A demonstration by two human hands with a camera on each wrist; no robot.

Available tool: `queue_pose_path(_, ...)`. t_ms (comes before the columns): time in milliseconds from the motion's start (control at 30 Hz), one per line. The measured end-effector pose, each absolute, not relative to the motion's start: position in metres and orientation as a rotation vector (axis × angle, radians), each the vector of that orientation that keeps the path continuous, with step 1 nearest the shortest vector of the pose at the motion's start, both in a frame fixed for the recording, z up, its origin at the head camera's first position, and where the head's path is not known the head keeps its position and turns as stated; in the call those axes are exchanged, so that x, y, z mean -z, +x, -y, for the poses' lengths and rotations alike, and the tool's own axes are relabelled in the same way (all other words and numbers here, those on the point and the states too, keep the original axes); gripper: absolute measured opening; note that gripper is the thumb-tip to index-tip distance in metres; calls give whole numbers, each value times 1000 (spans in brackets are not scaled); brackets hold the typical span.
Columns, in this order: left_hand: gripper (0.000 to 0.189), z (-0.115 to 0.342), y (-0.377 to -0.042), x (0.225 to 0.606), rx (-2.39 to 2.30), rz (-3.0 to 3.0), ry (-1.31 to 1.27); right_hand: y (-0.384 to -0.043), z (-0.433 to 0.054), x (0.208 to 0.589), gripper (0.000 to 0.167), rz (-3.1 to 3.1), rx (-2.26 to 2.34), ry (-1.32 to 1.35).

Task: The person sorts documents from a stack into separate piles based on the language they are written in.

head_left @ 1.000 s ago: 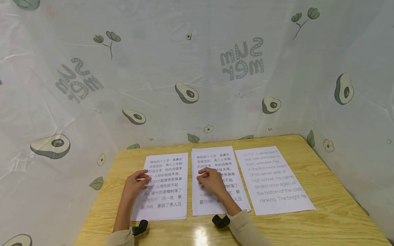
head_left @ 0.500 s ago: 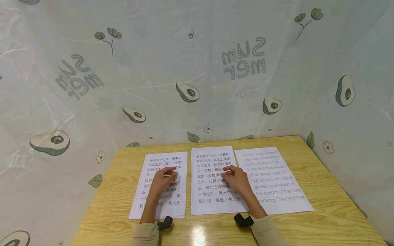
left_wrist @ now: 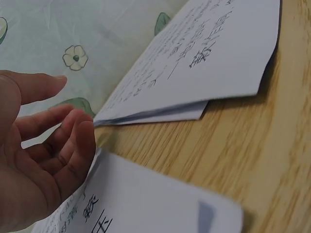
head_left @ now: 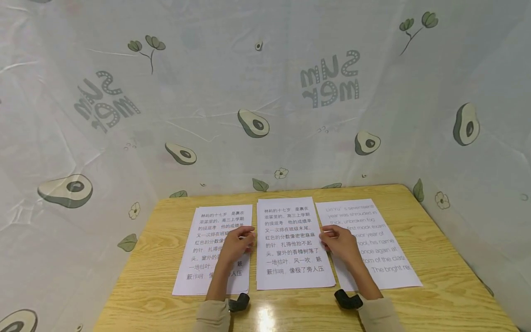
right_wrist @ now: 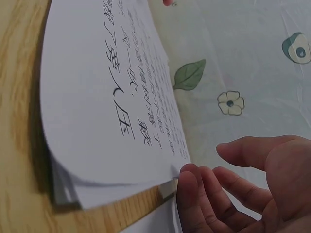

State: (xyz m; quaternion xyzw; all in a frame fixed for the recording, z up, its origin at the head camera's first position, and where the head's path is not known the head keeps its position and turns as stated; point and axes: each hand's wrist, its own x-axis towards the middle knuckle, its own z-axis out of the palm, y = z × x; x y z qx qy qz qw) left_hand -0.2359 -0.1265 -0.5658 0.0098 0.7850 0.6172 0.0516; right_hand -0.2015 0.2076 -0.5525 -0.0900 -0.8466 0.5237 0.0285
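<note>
A middle stack of white paper (head_left: 286, 244) printed with Chinese text lies between my two hands. My left hand (head_left: 235, 245) is over the right side of the left paper stack (head_left: 199, 272), its fingers loosely bent toward the middle stack. Thumb and fingers stay apart in the left wrist view, with nothing between them. My right hand (head_left: 344, 244) hovers over the left part of an English-printed sheet (head_left: 386, 276). In the right wrist view its fingertips (right_wrist: 188, 184) are right at the middle stack's edge, and the thumb is spread away. Several loose layers show at that stack's corner.
All the papers lie on a yellow wood-grain table (head_left: 298, 313). Behind it hangs a pale curtain (head_left: 207, 83) printed with avocados and leaves. A black wrist-worn piece (head_left: 239, 303) is on the left wrist, another black piece (head_left: 348, 299) on the right.
Both hands have moved to the right: the left across the left stack toward the gap, the right from over the middle stack to its right edge. The papers lie as before.
</note>
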Motion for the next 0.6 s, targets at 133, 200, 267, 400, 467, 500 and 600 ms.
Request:
queue_pose_path(133,39,120,-234,565,-1880,-2361,11,-200,-212,551,39,2631,-1607,-286)
queue_pose_path(200,39,119,-234,564,-1876,-2351,16,-200,-214,551,40,2642,-1595,-284)
queue_pose_path(267,40,119,-235,565,-1857,-2365,41,-200,-216,552,40,2650,-1591,-277)
queue_pose_path(400,39,119,-235,568,-1838,-2381,47,-201,-219,554,41,2664,-1600,-266)
queue_pose_path(467,38,119,-235,569,-1830,-2390,34,-201,-220,556,41,2670,-1608,-264)
queue_pose_path(500,38,119,-234,569,-1828,-2392,26,-201,-221,556,41,2675,-1610,-263)
queue_pose_path(600,38,118,-235,570,-1800,-2425,18,-202,-221,556,41,2682,-1606,-254)
